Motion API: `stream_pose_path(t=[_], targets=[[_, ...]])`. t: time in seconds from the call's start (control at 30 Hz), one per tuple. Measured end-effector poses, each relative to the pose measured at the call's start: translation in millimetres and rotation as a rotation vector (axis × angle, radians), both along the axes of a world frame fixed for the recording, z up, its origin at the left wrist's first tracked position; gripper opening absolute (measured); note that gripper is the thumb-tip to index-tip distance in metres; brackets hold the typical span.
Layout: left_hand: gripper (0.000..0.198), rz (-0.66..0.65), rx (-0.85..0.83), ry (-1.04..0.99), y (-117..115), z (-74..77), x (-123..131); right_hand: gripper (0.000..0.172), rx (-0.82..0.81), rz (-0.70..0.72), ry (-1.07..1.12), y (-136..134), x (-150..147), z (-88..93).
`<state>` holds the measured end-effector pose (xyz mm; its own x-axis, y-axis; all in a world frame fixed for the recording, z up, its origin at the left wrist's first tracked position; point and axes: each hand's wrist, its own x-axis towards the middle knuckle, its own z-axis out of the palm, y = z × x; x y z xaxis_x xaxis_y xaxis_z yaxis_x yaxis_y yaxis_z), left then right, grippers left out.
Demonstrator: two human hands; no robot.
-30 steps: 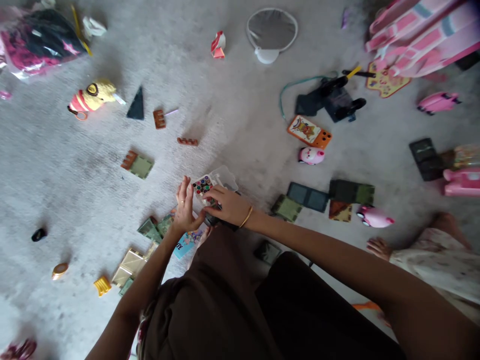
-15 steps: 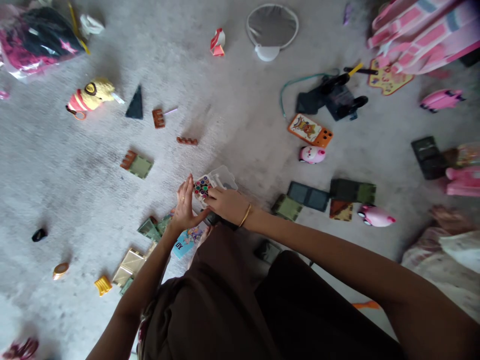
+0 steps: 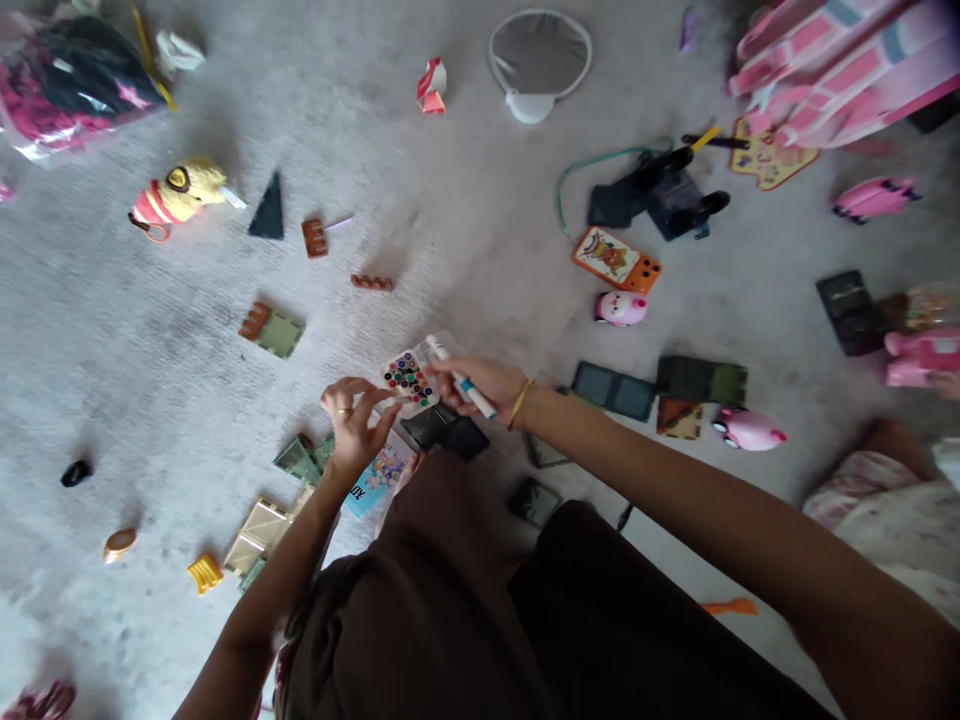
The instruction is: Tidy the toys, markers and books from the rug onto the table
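My left hand [image 3: 351, 422] curls its fingers round the near left edge of a small paint palette [image 3: 407, 377] with several coloured dots. My right hand [image 3: 489, 383], a gold bangle on its wrist, grips a white pen-like stick with a blue band [image 3: 459, 376] just right of the palette. A clear plastic lid lies behind the palette. Under my hands lie dark tiles [image 3: 444, 431] and a blue booklet [image 3: 379, 474] on the grey carpet.
Toys lie scattered on the carpet: green and dark tiles [image 3: 661, 384], a pink pig [image 3: 619, 308], an orange toy phone [image 3: 616, 260], a yellow plush [image 3: 176, 193], a round grey fan [image 3: 539, 57], a pink backpack [image 3: 840, 60]. Another person's patterned clothing [image 3: 881, 510] is at the right.
My right hand has lifted away from the palette holding the white stick. My left hand has gone from flat beside the palette to curled on its edge. The foot at the right has drawn back.
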<state>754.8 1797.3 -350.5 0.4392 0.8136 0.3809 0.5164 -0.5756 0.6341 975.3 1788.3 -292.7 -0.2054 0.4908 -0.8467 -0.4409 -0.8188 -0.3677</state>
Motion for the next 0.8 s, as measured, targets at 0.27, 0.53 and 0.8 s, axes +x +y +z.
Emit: stream_pose_path(t=[0.27,0.53,0.8], targets=[[0.026,0.409,-1.173,-1.040,1,82.5,10,0.026,0.017,0.275,0.156,-39,-42,34.8],[0.043,0.604,-2.265,-1.130,-23,95.2,15,0.036,-0.156,0.289,0.226,-63,-45,36.6],[0.033,0.604,-2.378,-1.240,-11,99.1,26,0.066,0.195,0.488,-0.164,-41,-31,5.6]])
